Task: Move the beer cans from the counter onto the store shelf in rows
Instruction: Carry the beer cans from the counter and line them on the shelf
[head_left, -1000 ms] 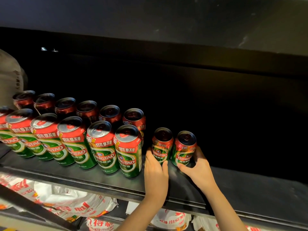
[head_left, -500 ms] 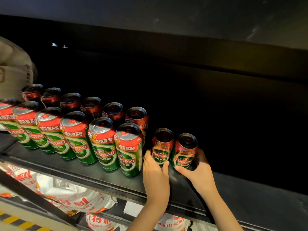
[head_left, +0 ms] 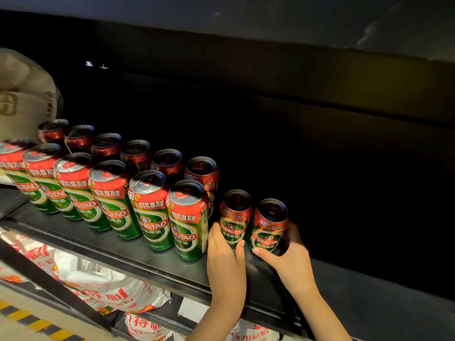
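Reaching up onto the dark store shelf (head_left: 147, 263), the person has one hand on each of two beer cans. The left hand (head_left: 225, 260) wraps its fingers and thumb around the lower part of the left can (head_left: 235, 217), and the right hand (head_left: 289, 254) curls round the base of the right can (head_left: 268, 225), thumb in front and fingers behind. Both cans stand upright, just beside each other, set back from the shelf's front edge and in line with the back row.

To their left, a front row of cans (head_left: 147, 210) runs along the shelf near its front edge, red tops and green labels facing out. Its nearest can (head_left: 188, 220) stands just beside the left hand. Behind it, a back row of cans (head_left: 138, 153) sits in shadow, ending close to the can the left hand grips.

A pale sack (head_left: 22, 94) leans at the shelf's far left end. On the level below, white bags with red print (head_left: 103, 289) lie packed together. A strip of yellow and black floor tape (head_left: 29, 324) shows at the bottom left corner.
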Available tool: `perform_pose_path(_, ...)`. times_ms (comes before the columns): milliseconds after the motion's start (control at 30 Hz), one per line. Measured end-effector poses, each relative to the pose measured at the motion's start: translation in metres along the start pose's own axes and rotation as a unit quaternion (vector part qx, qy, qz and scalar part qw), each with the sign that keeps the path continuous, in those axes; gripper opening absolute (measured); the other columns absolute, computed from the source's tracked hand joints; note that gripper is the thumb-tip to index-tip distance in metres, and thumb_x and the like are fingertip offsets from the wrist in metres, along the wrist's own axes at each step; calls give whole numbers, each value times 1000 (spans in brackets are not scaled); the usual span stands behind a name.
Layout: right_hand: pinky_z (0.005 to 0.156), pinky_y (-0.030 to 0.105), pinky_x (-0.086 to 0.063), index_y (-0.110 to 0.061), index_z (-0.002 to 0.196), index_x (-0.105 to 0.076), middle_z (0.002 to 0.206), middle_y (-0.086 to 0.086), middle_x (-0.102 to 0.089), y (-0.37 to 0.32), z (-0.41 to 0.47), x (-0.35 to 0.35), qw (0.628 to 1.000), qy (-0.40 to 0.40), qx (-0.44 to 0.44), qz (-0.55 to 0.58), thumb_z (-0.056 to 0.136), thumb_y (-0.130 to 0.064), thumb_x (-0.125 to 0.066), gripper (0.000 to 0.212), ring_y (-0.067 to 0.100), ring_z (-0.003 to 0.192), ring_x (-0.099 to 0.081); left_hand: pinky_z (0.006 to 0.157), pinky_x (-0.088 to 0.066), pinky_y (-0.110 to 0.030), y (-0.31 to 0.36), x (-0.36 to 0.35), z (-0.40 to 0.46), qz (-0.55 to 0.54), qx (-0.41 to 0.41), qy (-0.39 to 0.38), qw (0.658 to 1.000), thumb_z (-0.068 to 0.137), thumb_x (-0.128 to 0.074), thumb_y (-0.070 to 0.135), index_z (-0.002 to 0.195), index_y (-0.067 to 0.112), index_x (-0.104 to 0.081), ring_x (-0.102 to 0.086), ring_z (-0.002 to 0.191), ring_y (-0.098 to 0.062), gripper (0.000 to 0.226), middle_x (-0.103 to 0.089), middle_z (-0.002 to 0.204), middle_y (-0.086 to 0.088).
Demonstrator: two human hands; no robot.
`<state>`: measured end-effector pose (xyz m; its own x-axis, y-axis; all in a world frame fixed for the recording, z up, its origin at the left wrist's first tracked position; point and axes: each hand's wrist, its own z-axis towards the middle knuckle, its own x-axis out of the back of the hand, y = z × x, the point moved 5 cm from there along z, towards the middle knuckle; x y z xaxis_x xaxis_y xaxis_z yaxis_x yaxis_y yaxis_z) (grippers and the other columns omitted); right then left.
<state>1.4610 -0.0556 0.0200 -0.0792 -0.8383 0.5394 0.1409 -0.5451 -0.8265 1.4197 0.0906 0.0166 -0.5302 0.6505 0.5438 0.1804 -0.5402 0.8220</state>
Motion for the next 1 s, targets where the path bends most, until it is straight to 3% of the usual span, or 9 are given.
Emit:
perform_pose_path(200,80,9,-38,-20,129,-43,118,-6,-58,-2,-1,0,1000,-9,-4,-8,65,-27,-85,77,8,106,-56,105,-34,-28,3,1,0,18,0,-11,1000,88,-61,23,145,5,-24,-35,135,-24,70,-34,147,-11)
perform_pose_path(333,69,-3,-36,-19,129,-43,112,-10,-55,-5,-2,2,1000,-19,-8,-18,66,-27,-84,76,2,101,-52,111,-24,-24,5,4,-4,39,-14,-51,998,91,-55,20,148,8,-10,-23,141,-19,73,-22,153,-7)
perform_pose_path(500,67,3,-43,-15,126,-45,109,-6,-61,-7,-4,4,998,-32,-28,-37,67,-32,-83,72,5,97,-58,114,-24,-28,6,12,-9,44,-7,-114,992,91,-55,23,148,9,6,-16,143,-19,85,-14,155,-7)
perform_pose_path(667,76,0,-39,-20,130,-42,113,-14,-53,-22,-15,9,998,-38,-31,-35,69,-31,-82,73,2,105,-52,113,-26,-28,-1,27,-18,63,-38,-186,980,89,-57,31,148,14,-14,-22,140,-16,74,-23,152,-2)
perform_pose_path(767,96,13,-30,-20,140,-35,132,-8,-45,-28,-38,18,996,-4,-45,-80,81,-36,-71,71,6,123,-41,106,-29,-22,-7,45,-18,107,-103,-229,962,91,-52,36,139,19,-34,-34,131,-11,54,-40,140,5)
perform_pose_path(833,101,18,-27,-22,141,-34,141,-8,-41,-29,-65,24,992,23,-59,-105,87,-37,-62,63,9,131,-37,101,-32,-20,-10,56,-19,123,-156,-261,945,91,-50,37,132,23,-43,-40,124,-9,44,-47,132,9)
perform_pose_path(1000,93,16,-36,-21,131,-48,129,-7,-51,-33,-156,35,984,71,-122,-109,91,-32,-58,43,11,121,-47,100,-31,-19,-13,79,-30,113,-229,-362,897,91,-52,33,129,26,-48,-43,123,-8,39,-51,131,11)
